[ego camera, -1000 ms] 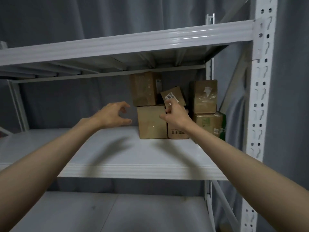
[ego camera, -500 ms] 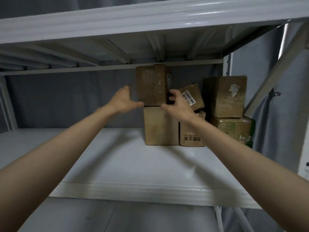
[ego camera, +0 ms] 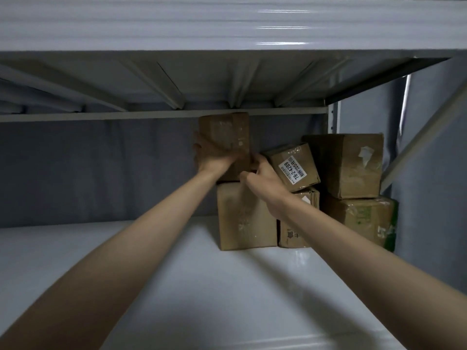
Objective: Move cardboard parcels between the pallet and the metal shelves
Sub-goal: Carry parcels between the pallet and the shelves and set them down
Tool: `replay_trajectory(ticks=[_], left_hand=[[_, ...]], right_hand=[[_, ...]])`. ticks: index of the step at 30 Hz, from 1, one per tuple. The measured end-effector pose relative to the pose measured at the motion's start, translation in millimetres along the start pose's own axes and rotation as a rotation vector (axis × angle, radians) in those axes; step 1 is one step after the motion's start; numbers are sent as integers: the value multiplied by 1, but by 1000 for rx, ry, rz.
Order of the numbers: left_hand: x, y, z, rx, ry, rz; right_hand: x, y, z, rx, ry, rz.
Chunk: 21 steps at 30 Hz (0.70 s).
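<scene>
Shelf (ego camera: 177, 286); tilted parcel (ego camera: 293, 166), label "78-2-4209"; hands grip top parcel (ego camera: 227, 132).

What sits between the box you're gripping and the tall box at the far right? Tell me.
In the head view, a small tilted box with a white label sits between the gripped box and the tall box.

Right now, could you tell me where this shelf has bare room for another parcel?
The shelf board is bare left of the lower box, out to the frame's left edge, and in front of the stack. The right rear corner is crowded: six parcels, both hands at the top left box, the tilted labelled box wedged in.
</scene>
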State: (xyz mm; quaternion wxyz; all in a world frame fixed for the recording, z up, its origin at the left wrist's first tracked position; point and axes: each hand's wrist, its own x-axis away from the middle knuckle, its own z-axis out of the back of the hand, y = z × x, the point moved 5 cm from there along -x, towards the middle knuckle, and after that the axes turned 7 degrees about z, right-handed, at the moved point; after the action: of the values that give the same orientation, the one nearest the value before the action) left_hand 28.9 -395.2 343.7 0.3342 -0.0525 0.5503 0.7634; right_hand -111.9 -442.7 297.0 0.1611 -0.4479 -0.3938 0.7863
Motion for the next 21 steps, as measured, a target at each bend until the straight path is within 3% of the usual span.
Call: replay_trajectory(ticks=[3,8,11,16,21], left_hand=[[-4,-2,-1,151,96,76],[-13,-7,-5,171,158,138],[-20,-14,0,261,157,159],[-23,-35,31,607,138,217],[-9,-52,76,767,121,143]], right_hand=[[-4,6,-4,-93,-18,-9],[-5,11,-8,-133,-52,-4],[-3,14,-7,-112,-82,-21],[-4,20,3,-92,-54,-13],[-2,14,-3,-148,-70,17]])
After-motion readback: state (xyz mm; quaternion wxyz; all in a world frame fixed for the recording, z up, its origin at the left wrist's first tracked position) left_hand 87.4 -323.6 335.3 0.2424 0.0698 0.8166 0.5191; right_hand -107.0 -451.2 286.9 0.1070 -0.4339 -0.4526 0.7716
